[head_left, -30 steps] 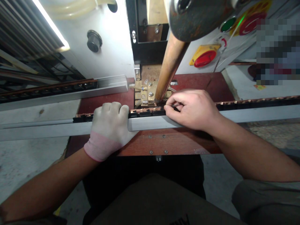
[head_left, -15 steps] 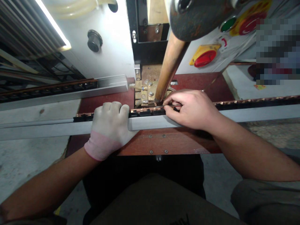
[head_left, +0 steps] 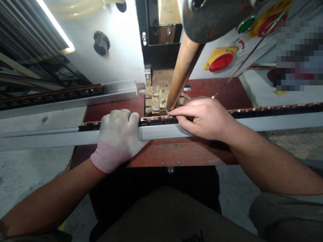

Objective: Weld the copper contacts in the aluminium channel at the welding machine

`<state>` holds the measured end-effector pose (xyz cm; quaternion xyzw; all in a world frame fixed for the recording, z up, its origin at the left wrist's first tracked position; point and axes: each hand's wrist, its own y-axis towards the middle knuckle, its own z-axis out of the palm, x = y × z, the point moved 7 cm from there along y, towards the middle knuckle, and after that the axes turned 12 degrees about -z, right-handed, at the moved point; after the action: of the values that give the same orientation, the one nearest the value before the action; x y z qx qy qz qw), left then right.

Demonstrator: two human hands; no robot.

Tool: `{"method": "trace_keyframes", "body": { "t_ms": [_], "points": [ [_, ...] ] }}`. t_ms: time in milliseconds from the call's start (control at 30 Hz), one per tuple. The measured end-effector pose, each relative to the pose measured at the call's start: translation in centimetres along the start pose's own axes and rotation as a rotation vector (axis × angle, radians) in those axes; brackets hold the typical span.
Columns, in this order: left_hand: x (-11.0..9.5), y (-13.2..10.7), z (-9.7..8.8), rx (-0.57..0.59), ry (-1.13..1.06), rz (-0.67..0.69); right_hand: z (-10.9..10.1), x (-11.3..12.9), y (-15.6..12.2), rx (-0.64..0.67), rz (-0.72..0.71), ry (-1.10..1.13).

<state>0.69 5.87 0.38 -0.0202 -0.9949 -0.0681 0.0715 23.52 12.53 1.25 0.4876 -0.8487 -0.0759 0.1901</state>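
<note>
My left hand point(head_left: 118, 134), in a white glove with a pink cuff, is wrapped over a long aluminium rail point(head_left: 164, 132). A black strip with copper pieces point(head_left: 156, 119) runs along the top of that rail. My bare right hand point(head_left: 207, 117) rests at the rail, its fingers closed round a thin metal rod point(head_left: 228, 80) that sticks out behind the hand toward the upper right. The index finger reaches forward to the strip, right by the tip of a slanted copper electrode bar point(head_left: 185, 72). The rod's front end is hidden or too small to make out.
A brass block with bolts and hoses point(head_left: 157, 95) sits behind the strip. On the machine's panel are a red rotary switch point(head_left: 221, 63) and a green button point(head_left: 246, 25). Another rail point(head_left: 113, 95) lies at the left. A wooden-coloured ledge point(head_left: 151, 154) is in front.
My right index finger has stretched forward toward the electrode's tip. The thin rod now slants up behind the hand and shows farther. My left hand stays in place.
</note>
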Motion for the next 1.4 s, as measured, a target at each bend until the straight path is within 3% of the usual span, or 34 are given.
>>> {"method": "trace_keyframes", "body": {
  "t_ms": [633, 867, 1400],
  "points": [
    [-0.13, -0.17, 0.12, -0.010, 0.017, 0.007, 0.18, 0.50, 0.27, 0.043, -0.094, -0.033],
    [-0.22, -0.03, -0.04, -0.002, 0.025, 0.012, -0.31, 0.24, -0.07, -0.027, 0.012, -0.116],
    [-0.04, 0.68, -0.13, -0.005, -0.052, 0.050, -0.36, -0.09, 0.28, -0.017, 0.133, -0.153]
  ]
}}
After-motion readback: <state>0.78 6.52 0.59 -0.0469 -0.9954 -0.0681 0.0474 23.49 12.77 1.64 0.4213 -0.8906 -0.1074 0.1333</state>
